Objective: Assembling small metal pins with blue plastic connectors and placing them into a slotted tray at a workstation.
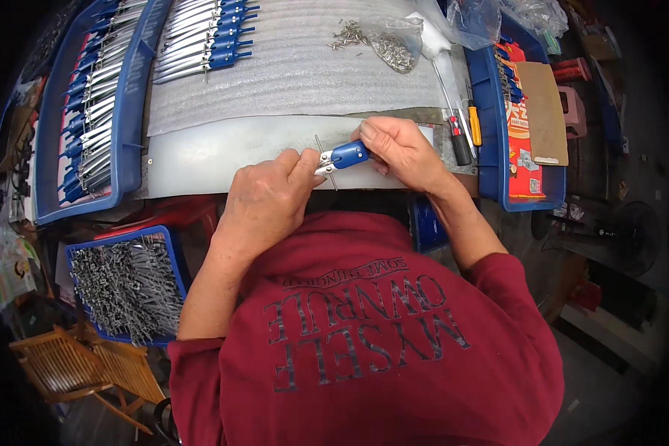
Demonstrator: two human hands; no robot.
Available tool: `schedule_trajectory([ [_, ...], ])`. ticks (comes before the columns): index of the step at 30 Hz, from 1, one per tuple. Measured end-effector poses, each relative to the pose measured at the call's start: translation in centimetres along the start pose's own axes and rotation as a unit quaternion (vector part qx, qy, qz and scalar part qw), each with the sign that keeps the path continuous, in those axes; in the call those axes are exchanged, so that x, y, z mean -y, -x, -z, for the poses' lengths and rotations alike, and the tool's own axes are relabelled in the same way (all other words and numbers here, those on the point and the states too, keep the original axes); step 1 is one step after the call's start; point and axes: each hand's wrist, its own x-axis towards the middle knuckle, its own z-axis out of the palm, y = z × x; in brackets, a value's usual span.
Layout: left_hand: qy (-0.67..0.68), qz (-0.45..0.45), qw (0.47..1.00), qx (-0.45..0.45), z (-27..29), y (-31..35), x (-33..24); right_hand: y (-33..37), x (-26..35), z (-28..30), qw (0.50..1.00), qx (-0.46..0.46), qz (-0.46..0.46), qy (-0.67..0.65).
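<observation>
While the left hand (pixel 269 192) is clamped on the silver end of a blue-and-silver piece (pixel 349 154), the right hand (pixel 409 154) grips its blue end, holding it near the centre of the frame over the tabletop (pixel 201 152). Similar pieces (pixel 225 41) lie in a row at upper left; at upper right are a clear bag (pixel 395 53) of small metal parts and a red-and-black screwdriver (pixel 460 141).
</observation>
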Motion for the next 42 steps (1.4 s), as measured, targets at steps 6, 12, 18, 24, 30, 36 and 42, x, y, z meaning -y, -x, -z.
schedule_trajectory([
  [6, 0.009, 0.005, 1.0, 0.01, 0.1, 0.1, 0.2, 0.2, 0.4, 0.2, 0.999, 0.028, 0.008, 0.03],
  [12, 0.048, -0.019, 0.998, 0.04, 0.3, 0.3, 0.8, 0.3, 0.4, 0.5, 0.988, 0.068, 0.029, 0.136],
  [18, -0.023, -0.01, 0.999, 0.03, 0.0, 0.7, 0.1, 0.2, 0.0, -0.6, 0.975, 0.004, 0.109, 0.194],
  [24, -0.014, -0.003, 0.999, 0.04, -0.2, 0.9, 0.5, 0.3, -0.4, -0.5, 0.985, 0.018, 0.044, 0.166],
  [30, 0.049, -0.034, 0.997, 0.058, 0.4, 0.7, 0.8, 0.7, 0.3, 0.3, 0.991, 0.112, -0.013, 0.075],
  [36, -0.009, -0.018, 0.998, 0.062, 0.5, 0.5, 0.2, 0.5, 0.1, -0.2, 0.973, 0.047, 0.099, 0.203],
  [42, -0.033, -0.034, 0.999, 0.025, 0.3, -0.1, 0.9, -0.1, 0.7, 0.0, 0.996, 0.032, 0.01, 0.08],
])
